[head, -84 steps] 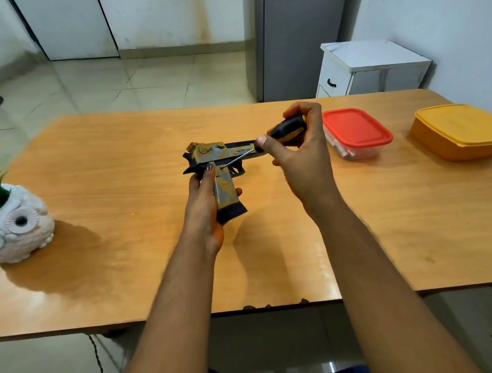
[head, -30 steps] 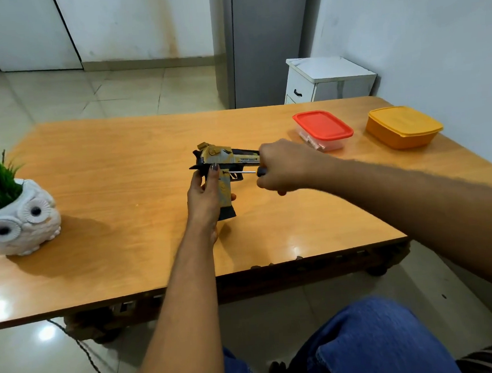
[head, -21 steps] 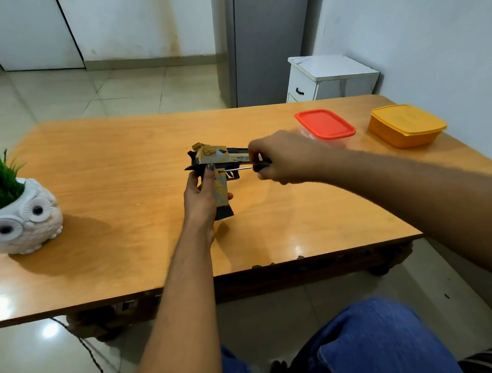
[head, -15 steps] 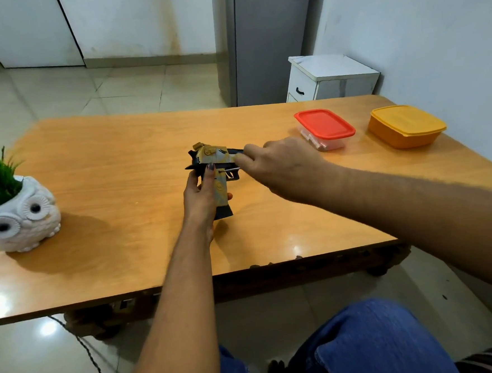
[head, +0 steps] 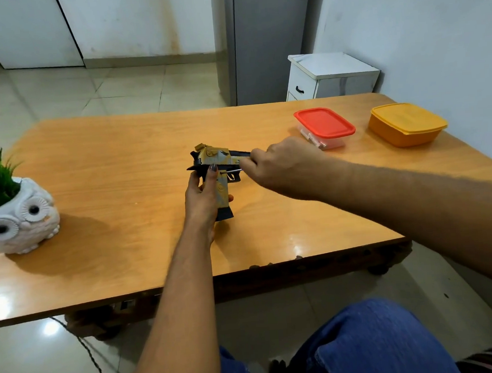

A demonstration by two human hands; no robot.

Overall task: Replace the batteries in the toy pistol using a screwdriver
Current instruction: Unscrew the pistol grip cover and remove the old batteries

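A gold-and-black toy pistol [head: 214, 159] stands upright near the middle of the wooden table [head: 121, 171], barrel pointing right. My left hand [head: 200, 199] grips its handle from the left, one finger up against the frame. My right hand [head: 281, 166] is closed around a screwdriver [head: 232, 171]. Only the thin metal shaft shows, lying level with its tip against the pistol's side by the trigger guard. The screwdriver's handle is hidden inside my fist.
A clear box with a red lid [head: 324, 127] and an orange lidded box [head: 406, 124] sit at the table's far right. A white owl planter with green grass [head: 14, 214] stands at the left edge. A white cabinet [head: 330, 75] stands behind the table.
My right hand has shifted its hold on the screwdriver and moved closer to the pistol, the shaft staying level against the pistol's side. My left hand keeps the same grip on the handle.
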